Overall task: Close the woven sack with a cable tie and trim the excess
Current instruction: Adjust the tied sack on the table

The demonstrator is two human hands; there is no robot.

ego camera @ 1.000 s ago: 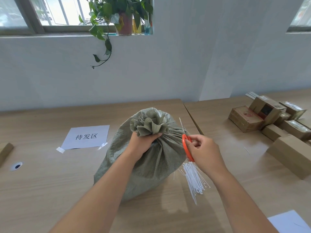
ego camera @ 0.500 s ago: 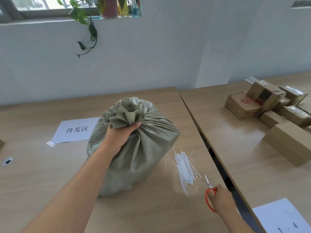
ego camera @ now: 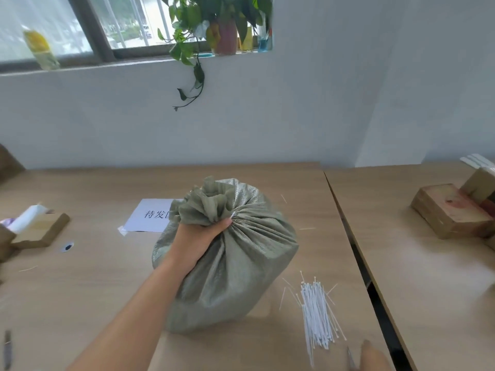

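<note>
Woven sack (ego camera: 235, 263) stands upright on the wooden table (ego camera: 80, 290), near the middle, its long axis running from base to gathered neck and leaning slightly away from the person. Left hand (ego camera: 199, 238) is wrapped tight round the neck just under the ruffled top, fingers closed on bunched fabric. A small white speck shows at the neck beside the fingertips, likely the cable tie's head; no long tail can be seen sticking out, so the trim looks done, though the band itself is hidden under the hand.

Right hand (ego camera: 373, 356) sits low at the bottom edge, well apart from the sack, down and to the right of it. Only part of it shows, and whether it is open or closed cannot be told. A thin grey blade tip, probably the scissors (ego camera: 350, 357), lies just beside it on the table.

Bundle of spare cable ties (ego camera: 317, 317) lies between the sack's base and the right hand, long axis pointing towards the person. A few loose white offcuts are scattered right of the sack.

Judgement: left hand is the nearer and the only one on the sack; any lifting or shifting falls to it, upward along the neck.
</note>
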